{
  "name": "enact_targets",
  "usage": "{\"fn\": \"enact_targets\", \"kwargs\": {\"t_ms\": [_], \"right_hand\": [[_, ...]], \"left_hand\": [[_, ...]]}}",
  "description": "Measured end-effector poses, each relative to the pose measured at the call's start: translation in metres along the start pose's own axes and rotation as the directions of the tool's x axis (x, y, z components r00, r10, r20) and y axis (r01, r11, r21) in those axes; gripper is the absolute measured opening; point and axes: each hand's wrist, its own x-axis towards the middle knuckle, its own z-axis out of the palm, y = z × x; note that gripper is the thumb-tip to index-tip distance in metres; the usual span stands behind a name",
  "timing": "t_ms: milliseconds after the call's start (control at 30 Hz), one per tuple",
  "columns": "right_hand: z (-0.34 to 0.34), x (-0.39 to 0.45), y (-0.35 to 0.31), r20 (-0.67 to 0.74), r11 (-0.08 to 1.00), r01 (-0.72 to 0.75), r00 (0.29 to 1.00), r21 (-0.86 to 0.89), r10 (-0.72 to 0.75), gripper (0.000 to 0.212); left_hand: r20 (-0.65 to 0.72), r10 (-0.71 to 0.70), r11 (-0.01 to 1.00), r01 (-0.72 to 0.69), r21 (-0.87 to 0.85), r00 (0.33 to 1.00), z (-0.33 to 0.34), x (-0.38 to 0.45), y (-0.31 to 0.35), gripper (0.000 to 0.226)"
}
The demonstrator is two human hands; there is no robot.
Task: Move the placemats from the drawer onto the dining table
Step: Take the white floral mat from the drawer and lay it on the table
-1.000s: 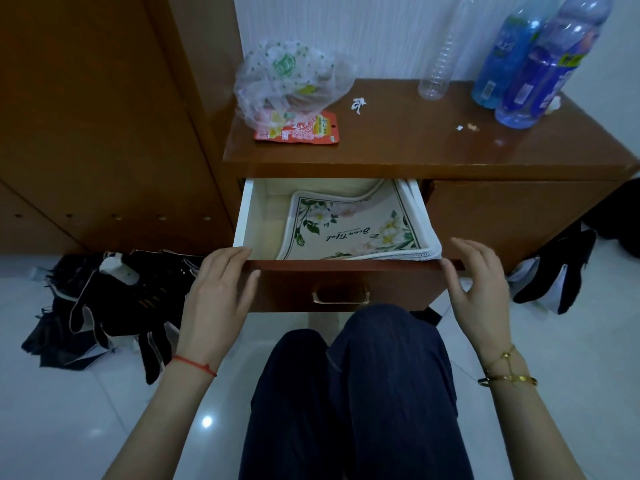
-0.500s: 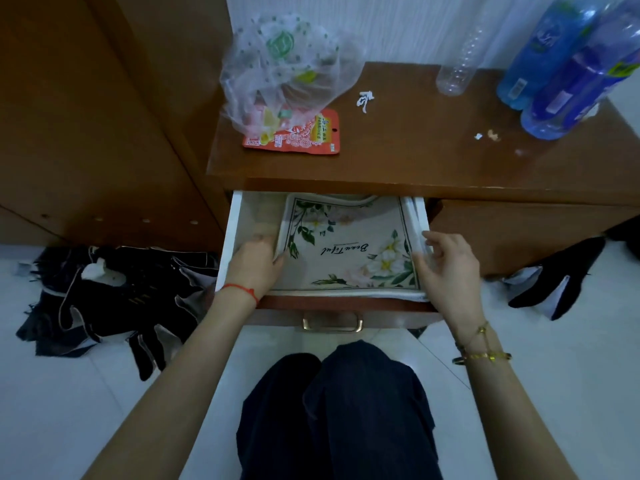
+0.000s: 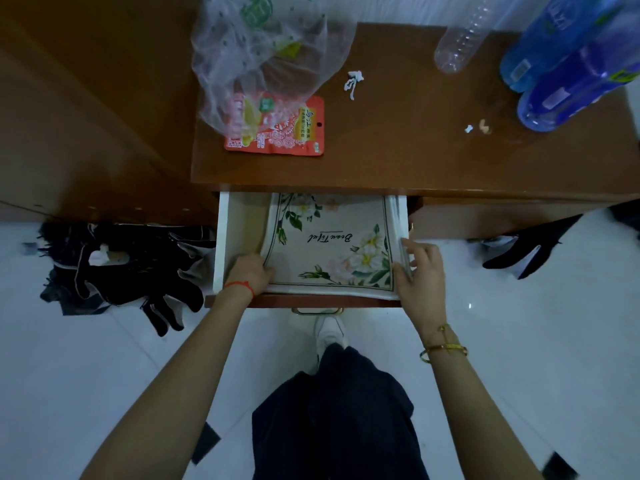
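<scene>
- Since a second ago both hands went from the drawer's front edge down into the open drawer (image 3: 221, 244); half a second ago they were already at the mat edges, now set a bit deeper.
- Left hand (image 3: 250, 271) grips the left near corner of the placemats (image 3: 329, 247), fingers tucked under the stack edge, probably to scoop the whole pile at once.
- Right hand (image 3: 420, 271) holds the right edge, thumb on top near the floral corner, fingers curled round the side where the layered white edges ride up the drawer wall.
- Placemats not lifted yet: floral top mat lies flat in the drawer, shifted to the right side, far part hidden under the cabinet top (image 3: 415, 150).
- Judgement: grasp step, early in the task; the dining table isn't in view.
- Risk: stack could fan out or catch on the cabinet lip when pulled up.
- Cabinet top holds a plastic bag (image 3: 270, 53) over a red snack packet (image 3: 291, 133), a clear empty bottle (image 3: 460, 43) and two blue bottles (image 3: 568, 60).
- Dark clothes (image 3: 121, 268) on the floor at left.
</scene>
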Motion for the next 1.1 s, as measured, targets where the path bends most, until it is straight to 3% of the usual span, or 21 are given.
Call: {"fn": "enact_targets", "kwargs": {"t_ms": [200,333,567,867,1100], "right_hand": [[-0.014,-0.011,-0.012,0.038,0.984,-0.152,0.988,0.093,0.149,0.030],[-0.034,-0.025,-0.029,0.103,0.953,-0.252,0.966,0.170,0.238,0.026],[-0.095,-0.081,-0.074,0.170,0.931,-0.310,0.945,0.191,0.280,0.026],[-0.238,-0.196,-0.150,0.026,0.900,-0.297,0.952,0.319,0.305,0.025],[-0.331,-0.294,-0.179,-0.152,0.872,-0.269,0.922,0.408,0.356,0.026]], "left_hand": [[-0.070,0.005,0.977,-0.019,-0.210,0.998,-0.008,-0.038,0.013,0.031],[-0.029,-0.010,0.926,-0.002,-0.378,1.000,-0.023,-0.076,0.015,0.033],[-0.026,0.032,0.851,-0.041,-0.524,0.999,-0.049,-0.180,0.015,0.038],[-0.132,0.222,0.767,-0.257,-0.588,0.966,-0.099,-0.364,0.029,0.041],[-0.142,0.454,0.682,-0.446,-0.579,0.880,-0.112,-0.479,0.063,0.041]]}}
